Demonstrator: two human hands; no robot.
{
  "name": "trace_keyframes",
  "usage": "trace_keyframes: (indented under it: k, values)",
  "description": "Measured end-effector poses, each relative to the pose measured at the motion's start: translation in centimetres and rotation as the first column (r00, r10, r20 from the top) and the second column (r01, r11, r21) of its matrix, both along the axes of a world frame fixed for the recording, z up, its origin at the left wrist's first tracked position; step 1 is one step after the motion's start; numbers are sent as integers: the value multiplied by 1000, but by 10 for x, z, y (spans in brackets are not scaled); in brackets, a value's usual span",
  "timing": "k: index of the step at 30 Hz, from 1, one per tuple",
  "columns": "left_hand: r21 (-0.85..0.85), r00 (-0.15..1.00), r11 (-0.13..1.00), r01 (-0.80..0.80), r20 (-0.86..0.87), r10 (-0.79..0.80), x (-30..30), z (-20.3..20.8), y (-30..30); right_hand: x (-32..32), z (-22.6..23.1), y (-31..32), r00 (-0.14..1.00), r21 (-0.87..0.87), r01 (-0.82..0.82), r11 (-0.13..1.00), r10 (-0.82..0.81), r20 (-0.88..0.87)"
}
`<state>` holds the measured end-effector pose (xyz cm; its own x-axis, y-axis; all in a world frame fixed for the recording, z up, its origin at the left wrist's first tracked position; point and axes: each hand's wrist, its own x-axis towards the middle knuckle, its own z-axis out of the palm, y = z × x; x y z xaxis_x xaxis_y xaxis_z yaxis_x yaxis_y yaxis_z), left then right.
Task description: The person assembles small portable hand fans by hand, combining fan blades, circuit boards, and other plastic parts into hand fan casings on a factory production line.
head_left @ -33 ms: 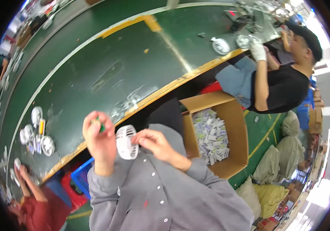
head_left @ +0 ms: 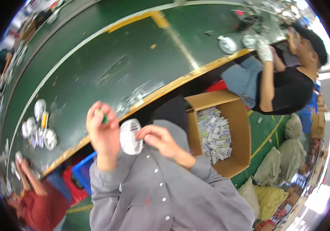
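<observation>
My left hand [head_left: 105, 134] is raised in front of the table edge, its fingers closed on a small green piece [head_left: 104, 118] whose kind is blurred. Close to its wrist is a white slotted round fan housing [head_left: 129, 138], tilted on its side. The fingers of my right hand [head_left: 160, 140] pinch this housing at its right rim. Both hands are above my lap, near the green table [head_left: 134, 57].
White fan parts [head_left: 50, 138] lie at the table's left. An open carton [head_left: 242, 150] of small white packets stands at my right, a blue crate [head_left: 83, 171] at my left. Co-workers sit on both sides, one in a black shirt [head_left: 288, 92], another in red [head_left: 43, 204].
The whole view has shifted slightly to the right. Both hands keep their holds, and the fan housing has turned a little between them.
</observation>
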<state>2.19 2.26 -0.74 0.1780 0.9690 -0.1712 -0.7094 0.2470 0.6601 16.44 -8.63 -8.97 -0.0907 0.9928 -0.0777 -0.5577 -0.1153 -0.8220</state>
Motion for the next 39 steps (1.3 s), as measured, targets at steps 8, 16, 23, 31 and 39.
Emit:
trace_keyframes:
  k: [8, 16, 23, 31, 39]
  values:
    - [-84, 999, 996, -42, -10, 41, 28, -2, 26, -7, 9, -11, 996, -55, 55, 997, -51, 69]
    - [475, 631, 879, 52, -697, 339, -52, -37, 69, 41, 25, 1, 825, -278, 212, 937, -324, -463]
    - [537, -680, 818, 205, -523, 513, -282, -92, 120, 89, 10, -2, 562, -230, 229, 946, -321, -762]
    - [350, -736, 921, 169, -577, 354, -283, -130, 91, 106, 10, 11, 497, -280, 298, 913, -398, -771]
    - [358, -406, 826, 435, -741, 535, -152, -89, 67, 121, -1, 15, 528, -286, 394, 873, -470, -707]
